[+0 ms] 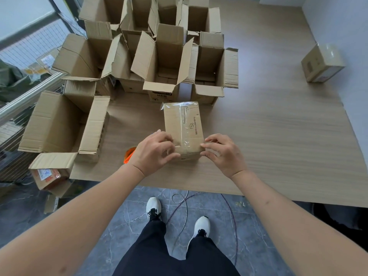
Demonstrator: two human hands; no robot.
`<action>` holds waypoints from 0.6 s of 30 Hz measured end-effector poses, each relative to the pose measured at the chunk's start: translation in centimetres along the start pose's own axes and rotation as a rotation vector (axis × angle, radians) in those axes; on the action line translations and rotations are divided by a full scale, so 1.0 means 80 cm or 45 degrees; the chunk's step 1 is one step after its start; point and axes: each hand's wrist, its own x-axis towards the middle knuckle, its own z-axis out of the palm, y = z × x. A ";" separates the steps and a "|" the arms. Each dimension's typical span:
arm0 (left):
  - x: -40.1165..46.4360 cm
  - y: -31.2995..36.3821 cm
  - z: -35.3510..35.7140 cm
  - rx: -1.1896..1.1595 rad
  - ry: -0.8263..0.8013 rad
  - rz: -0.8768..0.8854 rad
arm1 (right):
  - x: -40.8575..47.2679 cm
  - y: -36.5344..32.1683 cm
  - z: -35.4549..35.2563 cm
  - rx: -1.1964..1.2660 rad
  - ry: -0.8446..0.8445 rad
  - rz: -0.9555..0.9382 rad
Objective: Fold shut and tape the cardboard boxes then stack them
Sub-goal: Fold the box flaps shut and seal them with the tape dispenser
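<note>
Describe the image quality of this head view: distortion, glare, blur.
Head view: wide-angle bending curves the table edges and railing; glare shines off clear tape on the closed box and the far taped box; soft, even daylight, faint shadows; slight softness around both hands' fingers.

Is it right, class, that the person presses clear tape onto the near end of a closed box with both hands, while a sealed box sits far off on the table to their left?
Not quite. The head view shows the sealed box far off on the table to their right, not left. The rest holds: the left hand and right hand press clear tape onto the near end of the closed box.
</note>
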 end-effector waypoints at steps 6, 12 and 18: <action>0.016 0.023 0.017 -0.050 -0.171 -0.136 | 0.002 -0.003 0.004 0.043 -0.019 0.110; 0.014 0.024 0.019 -0.151 -0.176 -0.278 | -0.014 -0.020 0.025 0.106 0.182 0.404; 0.016 0.029 0.021 -0.157 -0.176 -0.306 | -0.020 -0.064 0.052 0.094 0.237 0.939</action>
